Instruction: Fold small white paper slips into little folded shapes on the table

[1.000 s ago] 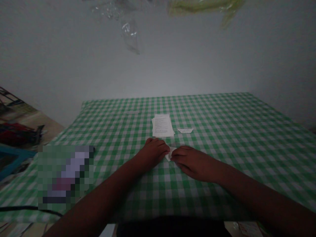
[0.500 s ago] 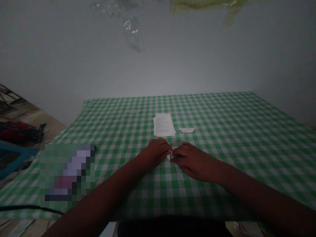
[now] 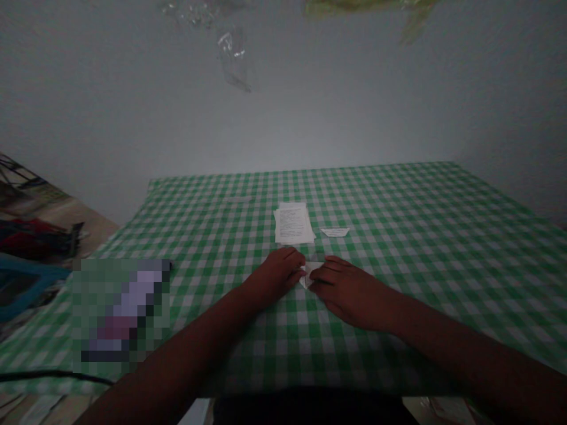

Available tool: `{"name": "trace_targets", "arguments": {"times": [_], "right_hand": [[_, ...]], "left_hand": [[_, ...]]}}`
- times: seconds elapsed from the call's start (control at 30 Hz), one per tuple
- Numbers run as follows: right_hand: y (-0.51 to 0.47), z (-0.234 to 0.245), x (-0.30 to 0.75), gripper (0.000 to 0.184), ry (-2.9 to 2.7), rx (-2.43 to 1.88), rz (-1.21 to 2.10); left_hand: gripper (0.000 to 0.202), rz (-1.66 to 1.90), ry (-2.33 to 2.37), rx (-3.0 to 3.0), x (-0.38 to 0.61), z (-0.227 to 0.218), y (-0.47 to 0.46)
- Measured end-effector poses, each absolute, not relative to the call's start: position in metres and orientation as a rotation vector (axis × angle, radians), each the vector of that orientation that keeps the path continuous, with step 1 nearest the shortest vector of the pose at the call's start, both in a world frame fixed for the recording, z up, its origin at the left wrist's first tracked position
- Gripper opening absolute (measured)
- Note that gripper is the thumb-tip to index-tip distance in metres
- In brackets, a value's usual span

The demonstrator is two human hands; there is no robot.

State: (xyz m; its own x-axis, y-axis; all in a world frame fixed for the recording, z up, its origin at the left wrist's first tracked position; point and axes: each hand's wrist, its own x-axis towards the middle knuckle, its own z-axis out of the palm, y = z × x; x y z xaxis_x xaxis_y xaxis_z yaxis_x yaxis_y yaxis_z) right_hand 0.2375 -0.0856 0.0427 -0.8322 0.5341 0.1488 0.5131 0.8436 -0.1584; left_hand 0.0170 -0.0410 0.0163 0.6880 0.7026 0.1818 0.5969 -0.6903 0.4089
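Between my hands lies a small folded piece of white paper (image 3: 313, 267) on the checked cloth, partly hidden by my fingers. My left hand (image 3: 283, 271) pinches its left edge with curled fingers. From the right, my right hand (image 3: 345, 289) has its fingers bent over the paper's other side, pressing it near the tablecloth. Just beyond the hands rests a stack of printed paper sheets (image 3: 293, 224). To the right of that stack sits a folded paper (image 3: 335, 232) shaped like a shallow trapezoid.
A green and white checked tablecloth (image 3: 212, 230) covers the table, which meets a pale wall (image 3: 310, 118). At the left is a blurred-out dark-edged object (image 3: 133, 307), with a black cable (image 3: 53, 373) near the front edge. Clear plastic (image 3: 234, 59) hangs on the wall.
My right hand has shifted slightly to the right, so more of the folded paper shows between my hands. My left hand stays nearly in place.
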Motion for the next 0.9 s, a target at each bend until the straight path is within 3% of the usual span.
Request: {"name": "trace_targets", "arguments": {"times": [0.43, 0.9], "right_hand": [[-0.078, 0.042, 0.244, 0.029, -2.793, -0.776, 0.274], [-0.080, 0.041, 0.242, 0.033, -2.809, -0.778, 0.283]], "left_hand": [[0.020, 0.419, 0.903, 2.509, 0.003, 0.032, -0.047], [0.019, 0.511, 0.935, 2.465, 0.007, 0.022, -0.044]]}}
